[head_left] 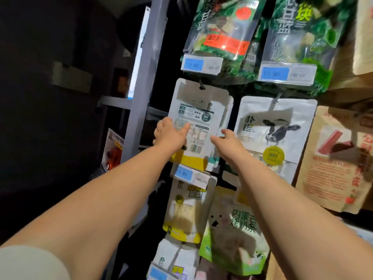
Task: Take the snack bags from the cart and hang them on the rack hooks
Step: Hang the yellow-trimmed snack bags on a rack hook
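A white snack bag [198,110] with a yellow bottom hangs back side out on a black rack hook [201,85], in the middle column of the rack. My left hand [170,134] grips the bag's left edge, thumb laid across its printed face. My right hand [228,141] pinches the right edge, thumb on the front and fingers curled behind. More bags hang behind this one on the same hook. The cart is out of view.
Around it hang green kale bags [224,27], a white cow-print bag [274,130], a yellow and white bag [187,211], a green and white bag [236,231] and brown paper bags [339,158]. Blue price tags [201,64] sit on the hook ends. A grey rack post [145,77] stands left.
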`<control>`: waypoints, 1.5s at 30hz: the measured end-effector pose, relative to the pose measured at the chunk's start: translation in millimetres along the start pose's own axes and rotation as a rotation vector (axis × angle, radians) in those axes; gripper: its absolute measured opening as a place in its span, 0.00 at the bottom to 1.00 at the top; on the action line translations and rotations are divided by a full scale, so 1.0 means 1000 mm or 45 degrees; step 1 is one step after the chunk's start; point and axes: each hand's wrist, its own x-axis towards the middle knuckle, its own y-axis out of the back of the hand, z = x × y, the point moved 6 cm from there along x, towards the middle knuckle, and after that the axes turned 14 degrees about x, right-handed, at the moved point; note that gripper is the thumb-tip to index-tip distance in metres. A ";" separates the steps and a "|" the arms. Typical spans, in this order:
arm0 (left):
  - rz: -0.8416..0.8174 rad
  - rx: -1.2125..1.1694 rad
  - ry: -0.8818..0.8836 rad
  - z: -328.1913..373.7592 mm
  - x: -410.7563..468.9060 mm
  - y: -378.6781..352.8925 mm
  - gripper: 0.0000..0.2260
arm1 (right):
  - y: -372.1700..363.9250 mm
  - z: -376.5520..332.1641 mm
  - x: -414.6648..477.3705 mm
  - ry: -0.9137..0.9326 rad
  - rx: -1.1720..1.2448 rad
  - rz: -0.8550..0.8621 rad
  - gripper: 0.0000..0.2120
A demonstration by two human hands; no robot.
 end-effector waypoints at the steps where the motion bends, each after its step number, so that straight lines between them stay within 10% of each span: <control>1: -0.006 -0.044 0.012 -0.002 0.007 0.001 0.31 | -0.003 0.002 0.005 -0.053 0.036 0.013 0.29; 17: -0.270 -0.990 -0.104 0.006 0.017 0.028 0.11 | -0.005 -0.024 0.010 0.184 0.554 0.239 0.09; 29: -0.582 -1.071 -0.004 0.019 -0.054 0.019 0.08 | 0.026 0.004 -0.038 0.025 0.592 0.226 0.11; 45: -1.251 -1.081 -0.394 0.177 -0.332 -0.183 0.07 | 0.278 0.146 -0.321 -0.115 0.140 1.073 0.03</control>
